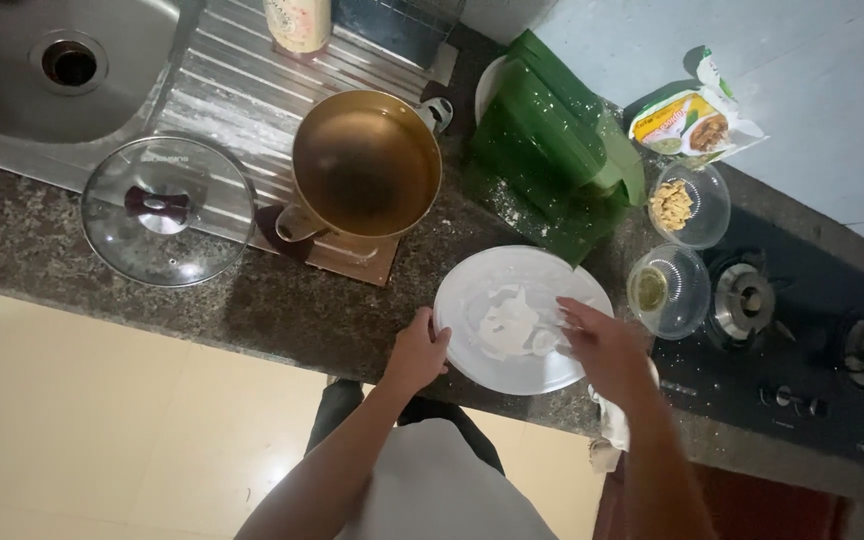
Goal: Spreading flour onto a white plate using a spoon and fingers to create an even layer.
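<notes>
While the left hand (418,352) grips the near-left rim of the white plate (472,350), its fingers curled together over the edge, the right hand (607,350) lies over the plate's right side with its fingers (574,312) spread apart and pointing in toward the middle. The plate sits on the dark speckled desk (282,310), close to its front edge, and holds a smear of white dough or paste (508,325). That white mass lies just beyond the right fingertips, touching or nearly touching them; whether they actually press into it cannot be told. The right hand holds nothing firmly that can be seen.

Just behind the plate stands a brass-coloured pot (366,165) with two handles, resting on a brown board beside the sink drainer. Left of it lies a glass lid (168,210) with a dark knob, overlapping the edge of the steel sink (12,110). Behind the plate to the right is a green plastic container (552,150) dusted with white specks. Right of the plate are two clear bowls: the nearer clear bowl (668,292) holds a yellowish liquid, the farther one (690,203) holds tan crumbled bits. A printed food packet (690,125) lies behind them, and a black gas hob (782,330) fills the right end.
</notes>
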